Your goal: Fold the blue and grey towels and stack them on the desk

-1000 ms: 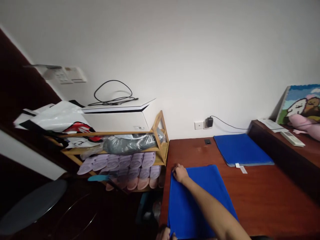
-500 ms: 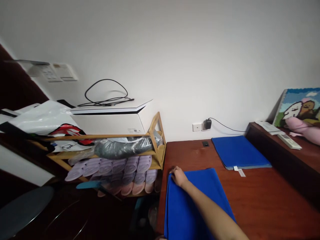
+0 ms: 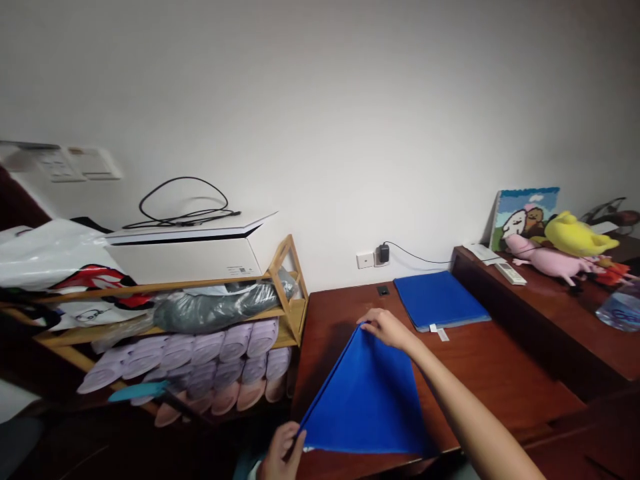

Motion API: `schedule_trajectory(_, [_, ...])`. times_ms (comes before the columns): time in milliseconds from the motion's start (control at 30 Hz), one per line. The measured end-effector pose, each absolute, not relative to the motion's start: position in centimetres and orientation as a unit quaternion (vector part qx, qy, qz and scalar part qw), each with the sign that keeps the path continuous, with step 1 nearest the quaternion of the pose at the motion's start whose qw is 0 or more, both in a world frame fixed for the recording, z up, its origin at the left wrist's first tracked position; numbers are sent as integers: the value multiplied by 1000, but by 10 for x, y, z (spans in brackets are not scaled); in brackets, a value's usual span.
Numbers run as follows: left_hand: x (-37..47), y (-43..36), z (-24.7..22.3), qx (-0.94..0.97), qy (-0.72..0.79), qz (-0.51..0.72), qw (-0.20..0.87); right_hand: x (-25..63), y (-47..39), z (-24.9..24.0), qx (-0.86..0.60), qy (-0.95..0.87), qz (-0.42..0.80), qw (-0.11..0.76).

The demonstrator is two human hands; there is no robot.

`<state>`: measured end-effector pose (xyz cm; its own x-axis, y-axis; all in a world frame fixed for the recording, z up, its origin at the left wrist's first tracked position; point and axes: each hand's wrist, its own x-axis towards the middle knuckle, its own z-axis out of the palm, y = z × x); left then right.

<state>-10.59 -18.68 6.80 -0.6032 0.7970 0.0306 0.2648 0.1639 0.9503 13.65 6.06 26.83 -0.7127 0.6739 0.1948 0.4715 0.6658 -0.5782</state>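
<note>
A blue folded cloth [image 3: 367, 403] is held by its left edge over the reddish-brown desk [image 3: 505, 373]. My right hand [image 3: 385, 328] pinches its far left corner, lifted a little off the desktop. At the near left corner, my left hand [image 3: 283, 450] grips the same edge between thumb and fingers. The edge between both hands is pulled straight, while the right part of the cloth slopes down to the desk. Farther back lies a second blue folded cloth [image 3: 440, 298], flat, with a white tag [image 3: 439, 331] at its front edge.
Left of the desk stands a wooden rack [image 3: 289, 293] with several slippers [image 3: 215, 347], a white box [image 3: 193, 257] and a coiled black cable [image 3: 183, 217]. A raised ledge on the right holds a remote [image 3: 510, 272], plush toys [image 3: 550, 260] and a picture [image 3: 525, 217]. A plug [image 3: 383, 253] sits in the wall.
My right hand has raised the cloth's far corner and drawn it rightward. My left hand has come into fuller view on the near corner. The view has turned right.
</note>
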Motion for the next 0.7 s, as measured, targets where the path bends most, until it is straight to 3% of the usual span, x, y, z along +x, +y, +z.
schedule_trajectory(367, [-145,-139,297,475,645,585,125,258,-6,404,-367,-779,303,407])
schedule_trajectory(567, [-125,-117,344,434,568,644,275,290,-31,422,-378,-742,309,458])
schedule_trajectory(700, [-113,-107,351,430,549,645,314,298,-41,418,-391,-733,316,458])
